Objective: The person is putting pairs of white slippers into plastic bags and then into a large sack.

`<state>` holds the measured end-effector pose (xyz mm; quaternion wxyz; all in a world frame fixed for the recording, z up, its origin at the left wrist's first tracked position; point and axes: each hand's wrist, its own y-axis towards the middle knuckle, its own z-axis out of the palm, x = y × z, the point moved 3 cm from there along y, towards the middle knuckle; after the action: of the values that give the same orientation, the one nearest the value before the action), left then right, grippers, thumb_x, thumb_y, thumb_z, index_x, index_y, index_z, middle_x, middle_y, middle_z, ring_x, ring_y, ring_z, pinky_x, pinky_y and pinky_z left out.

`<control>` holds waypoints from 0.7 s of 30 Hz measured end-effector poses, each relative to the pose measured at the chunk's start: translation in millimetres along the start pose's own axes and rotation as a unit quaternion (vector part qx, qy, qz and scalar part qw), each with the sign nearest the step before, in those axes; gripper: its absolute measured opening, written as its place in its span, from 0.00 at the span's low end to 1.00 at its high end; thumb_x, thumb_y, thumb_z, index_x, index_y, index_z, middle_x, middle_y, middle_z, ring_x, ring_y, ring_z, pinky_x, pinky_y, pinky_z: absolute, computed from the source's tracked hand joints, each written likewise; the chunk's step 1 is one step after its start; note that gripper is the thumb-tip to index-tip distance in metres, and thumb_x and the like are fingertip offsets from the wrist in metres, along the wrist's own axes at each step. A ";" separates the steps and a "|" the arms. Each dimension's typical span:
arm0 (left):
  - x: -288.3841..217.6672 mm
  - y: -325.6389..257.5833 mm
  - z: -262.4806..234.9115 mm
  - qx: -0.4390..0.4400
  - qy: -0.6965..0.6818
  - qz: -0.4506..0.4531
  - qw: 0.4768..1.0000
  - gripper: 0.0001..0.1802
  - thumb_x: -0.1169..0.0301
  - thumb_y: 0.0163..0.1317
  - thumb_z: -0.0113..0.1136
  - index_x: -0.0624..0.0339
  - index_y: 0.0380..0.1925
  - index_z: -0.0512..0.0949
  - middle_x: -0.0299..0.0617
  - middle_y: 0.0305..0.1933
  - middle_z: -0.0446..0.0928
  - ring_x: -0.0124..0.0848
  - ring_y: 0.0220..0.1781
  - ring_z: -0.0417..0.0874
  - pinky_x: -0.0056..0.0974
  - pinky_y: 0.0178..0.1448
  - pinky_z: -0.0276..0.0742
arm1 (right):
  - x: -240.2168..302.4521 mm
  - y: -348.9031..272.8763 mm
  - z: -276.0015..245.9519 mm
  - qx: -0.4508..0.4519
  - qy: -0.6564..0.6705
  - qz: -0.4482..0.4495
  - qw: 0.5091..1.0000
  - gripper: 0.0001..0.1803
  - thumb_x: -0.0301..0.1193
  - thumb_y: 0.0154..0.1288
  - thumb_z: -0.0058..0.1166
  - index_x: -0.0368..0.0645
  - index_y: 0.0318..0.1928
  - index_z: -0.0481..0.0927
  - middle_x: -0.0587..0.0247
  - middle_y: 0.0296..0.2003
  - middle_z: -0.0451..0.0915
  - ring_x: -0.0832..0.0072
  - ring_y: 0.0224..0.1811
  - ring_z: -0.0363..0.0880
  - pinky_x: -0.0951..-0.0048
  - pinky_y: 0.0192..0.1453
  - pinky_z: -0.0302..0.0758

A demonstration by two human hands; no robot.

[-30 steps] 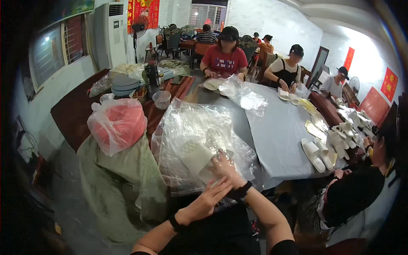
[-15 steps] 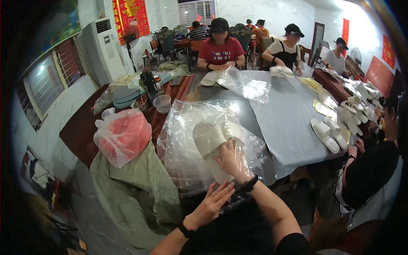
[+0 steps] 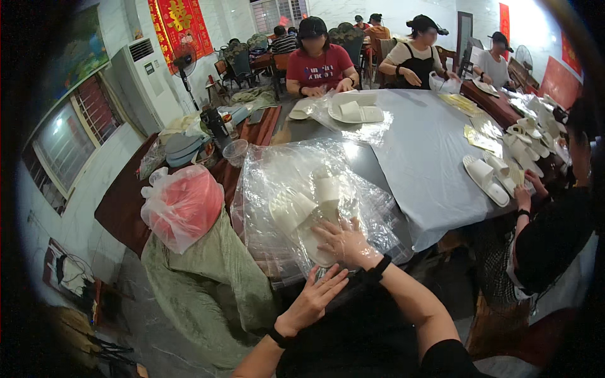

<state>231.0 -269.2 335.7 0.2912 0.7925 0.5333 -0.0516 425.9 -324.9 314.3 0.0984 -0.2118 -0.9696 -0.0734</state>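
A pair of cream slide slippers, the left one (image 3: 291, 211) and the right one (image 3: 327, 189), lies side by side under clear film on a stack of clear plastic bags (image 3: 261, 173). My right hand (image 3: 345, 244) rests open over the near end of the slippers, fingers spread. Glare on the film makes it hard to tell whether this hand is inside the bag. My left hand (image 3: 315, 296) is open at the bags' near edge, its fingers stretched out beside my right wrist and holding nothing.
A red bundle in a white plastic bag (image 3: 183, 208) and a green cloth (image 3: 201, 296) are at left. Behind them are a dark bottle (image 3: 216, 126) and a clear tub (image 3: 236, 152). More slippers (image 3: 485, 179) lie on the grey-covered table (image 3: 416, 157). Co-workers sit across and at right.
My right hand has loosened from the slippers and spread its fingers. The slippers, overlapping before, now lie more apart. Across the table, a slipper pair now lies before the red-shirted person.
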 end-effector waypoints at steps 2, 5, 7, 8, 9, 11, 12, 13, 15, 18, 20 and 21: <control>1.3 4.1 -1.6 0.046 0.004 0.030 0.998 0.44 0.88 0.52 0.55 0.62 0.74 0.65 0.48 0.82 0.60 0.47 0.85 0.55 0.64 0.83 0.49 | -4.4 -3.2 -0.8 -0.007 0.026 0.014 1.000 0.36 0.54 0.75 0.51 0.69 0.79 0.60 0.58 0.78 0.60 0.44 0.83 0.46 0.27 0.79 0.48; -1.5 3.6 -16.0 0.013 -0.073 0.002 0.997 0.46 0.88 0.49 0.54 0.61 0.75 0.64 0.49 0.82 0.59 0.47 0.85 0.54 0.63 0.84 0.47 | -1.6 -23.2 1.2 -0.052 0.009 0.034 0.998 0.37 0.53 0.74 0.52 0.68 0.79 0.60 0.58 0.78 0.60 0.42 0.82 0.48 0.25 0.76 0.53; 12.8 -6.1 -16.9 -0.002 -0.068 0.002 0.998 0.50 0.89 0.46 0.53 0.61 0.76 0.61 0.51 0.82 0.58 0.48 0.86 0.53 0.62 0.84 0.46 | 4.8 -49.7 -6.7 -0.129 -0.080 0.054 0.987 0.38 0.53 0.72 0.55 0.67 0.79 0.61 0.56 0.78 0.59 0.38 0.81 0.49 0.20 0.71 0.60; 18.1 -7.6 -21.6 -0.027 -0.065 -0.012 0.997 0.50 0.88 0.46 0.53 0.61 0.77 0.60 0.51 0.82 0.58 0.49 0.86 0.52 0.62 0.84 0.45 | 4.1 -65.7 -13.2 -0.105 -0.022 0.103 0.989 0.39 0.53 0.70 0.57 0.65 0.78 0.62 0.53 0.76 0.63 0.41 0.80 0.53 0.22 0.72 0.54; 21.4 -6.3 -25.6 -0.051 -0.064 -0.022 0.996 0.51 0.88 0.46 0.53 0.62 0.77 0.59 0.52 0.83 0.57 0.49 0.86 0.51 0.63 0.84 0.45 | 4.8 -83.2 -23.0 -0.102 -0.021 0.108 0.989 0.39 0.53 0.70 0.57 0.65 0.78 0.62 0.53 0.76 0.63 0.41 0.80 0.53 0.22 0.72 0.54; 30.5 -7.4 -22.1 -0.025 -0.056 -0.036 0.998 0.51 0.87 0.46 0.54 0.62 0.77 0.57 0.52 0.83 0.56 0.49 0.86 0.50 0.62 0.84 0.45 | -5.5 -111.6 -28.0 -0.038 -0.047 0.203 0.977 0.39 0.52 0.69 0.59 0.62 0.78 0.64 0.53 0.74 0.66 0.45 0.77 0.58 0.28 0.72 0.52; 32.3 -5.0 -17.1 0.018 -0.018 -0.043 0.999 0.52 0.87 0.45 0.54 0.63 0.77 0.57 0.52 0.83 0.56 0.49 0.86 0.50 0.61 0.84 0.46 | -17.8 -127.2 -21.2 -0.057 -0.063 0.207 0.975 0.40 0.54 0.69 0.58 0.62 0.78 0.64 0.53 0.75 0.65 0.45 0.77 0.59 0.31 0.71 0.53; 33.9 -3.9 -12.5 0.060 0.019 -0.051 0.997 0.52 0.87 0.45 0.54 0.63 0.77 0.57 0.52 0.83 0.56 0.50 0.86 0.51 0.60 0.84 0.47 | -29.4 -143.4 -11.5 -0.076 -0.078 0.209 0.972 0.40 0.57 0.69 0.57 0.62 0.78 0.64 0.53 0.75 0.65 0.44 0.76 0.61 0.33 0.71 0.54; 38.2 -7.4 -6.3 0.082 0.035 -0.052 0.995 0.50 0.87 0.47 0.56 0.60 0.77 0.59 0.50 0.83 0.56 0.49 0.85 0.53 0.57 0.84 0.50 | -34.1 -168.6 -14.3 -0.092 -0.115 0.173 0.974 0.41 0.52 0.67 0.62 0.59 0.77 0.65 0.55 0.77 0.62 0.50 0.78 0.60 0.35 0.70 0.58; 42.9 -12.1 0.7 0.091 0.125 -0.034 0.987 0.46 0.84 0.52 0.60 0.57 0.76 0.63 0.48 0.82 0.58 0.47 0.84 0.56 0.57 0.83 0.53 | -43.5 -197.5 -34.9 -0.114 -0.036 0.127 0.985 0.28 0.40 0.65 0.66 0.53 0.65 0.79 0.57 0.70 0.74 0.54 0.73 0.70 0.49 0.62 0.74; 40.8 -11.5 -0.2 0.067 0.105 -0.061 0.990 0.37 0.80 0.58 0.65 0.54 0.71 0.71 0.48 0.80 0.63 0.46 0.82 0.62 0.56 0.82 0.56 | -54.1 -205.5 -57.1 -0.087 0.069 0.194 0.975 0.13 0.28 0.63 0.63 0.44 0.49 0.87 0.55 0.59 0.84 0.56 0.60 0.83 0.63 0.52 0.82; 43.7 -12.8 2.5 0.070 0.102 -0.061 0.990 0.37 0.80 0.58 0.65 0.54 0.71 0.71 0.48 0.80 0.63 0.46 0.82 0.62 0.56 0.82 0.56 | -59.5 -208.2 -62.9 -0.234 0.071 0.148 0.958 0.18 0.24 0.60 0.62 0.43 0.53 0.85 0.53 0.60 0.82 0.57 0.55 0.86 0.64 0.49 0.83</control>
<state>239.0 -231.6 311.3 0.1754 0.7781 0.6026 -0.0249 400.4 -547.4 341.2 0.1248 -0.3639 -0.8738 -0.2974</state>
